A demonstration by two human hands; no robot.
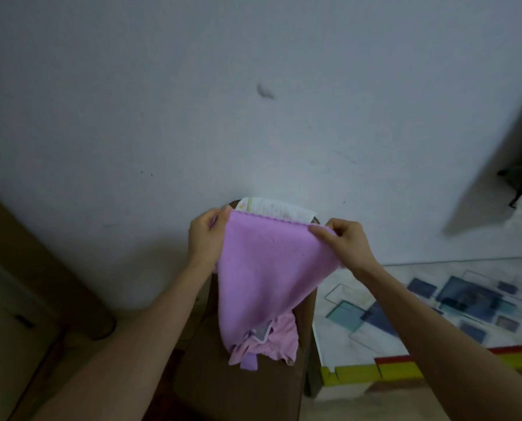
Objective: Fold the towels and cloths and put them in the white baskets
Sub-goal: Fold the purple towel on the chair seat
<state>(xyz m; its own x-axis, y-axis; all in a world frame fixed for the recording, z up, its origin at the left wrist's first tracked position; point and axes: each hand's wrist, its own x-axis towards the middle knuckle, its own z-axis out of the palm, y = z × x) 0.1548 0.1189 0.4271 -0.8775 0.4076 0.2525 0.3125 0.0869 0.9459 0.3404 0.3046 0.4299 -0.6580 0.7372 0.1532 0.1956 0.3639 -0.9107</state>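
1. The left hand [206, 235] is reaching forward on an outstretched bare arm, its fingers curled and pinching the left top corner of a purple cloth [266, 268].
2. The right hand [343, 243] is reaching forward at the same height, its thumb and fingers pinching the right top corner of the cloth, the wrist bending slightly inward.
3. The cloth is stretching taut between the two hands along its top edge and hanging below them, narrowing toward its lower end.
4. Below the hands, the cloth's lower end is touching a pink cloth [279, 341] lying bunched on a brown chair [238, 381].
5. Just beyond the hands, a pale printed object [276, 211] is peeking over the cloth's top edge; what it is cannot be told.
6. To the right of the right hand, a patterned mat [436, 311] is lying on the floor.
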